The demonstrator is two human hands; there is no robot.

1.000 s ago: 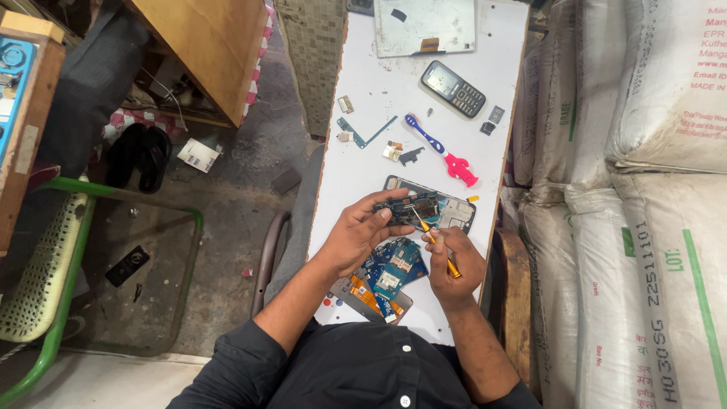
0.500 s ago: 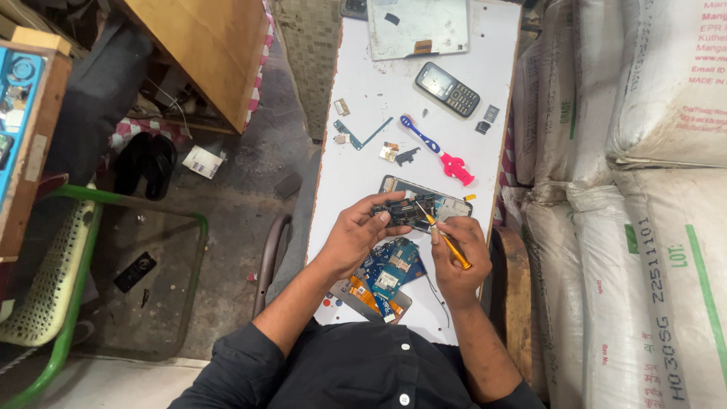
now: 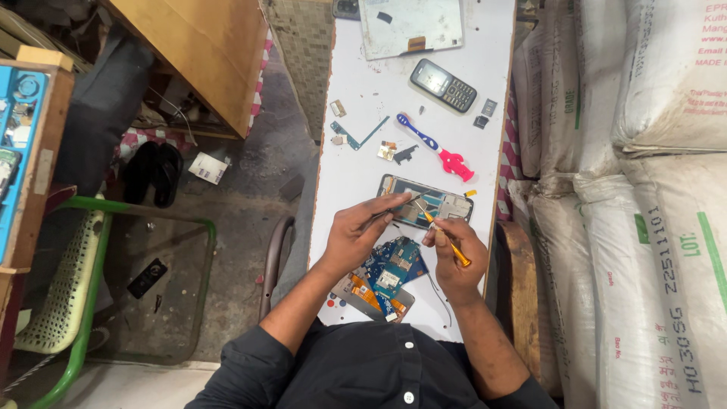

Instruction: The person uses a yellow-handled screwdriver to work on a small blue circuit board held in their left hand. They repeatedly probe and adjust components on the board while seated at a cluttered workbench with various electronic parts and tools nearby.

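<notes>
Looking down at your bench, the opened phone (image 3: 425, 201) lies flat on the white table (image 3: 356, 159), just ahead of both your hands, with its long axis running left to right across your view. That's the bit that matters: the frame sits crosswise to your forearms, so each hand comes at it from the near long edge.

Your left hand (image 3: 356, 231) is pinched closed on thin tweezers (image 3: 397, 210), whose tip reaches over the left half of the phone. Your right hand (image 3: 453, 246) is wrapped around a yellow-handled screwdriver (image 3: 443, 237), with the metal tip slanting up and left onto the middle of the frame. Both hands sit about equally close to the phone, left covering the left end, right nearer the centre. I can't tell whether either tip is actually touching a part or hovering a hair above it.

Right under your wrists, closer to your body, there's a blue circuit board (image 3: 394, 266) lying on a grey back panel (image 3: 356, 291).

Further out: a blue and pink brush (image 3: 435, 148), a keypad phone (image 3: 443, 85), and a flat grey screen panel (image 3: 413, 26) at the far end, with loose small parts scattered around. No real tray or box on the table, everything just lies bare on the surface.
</notes>
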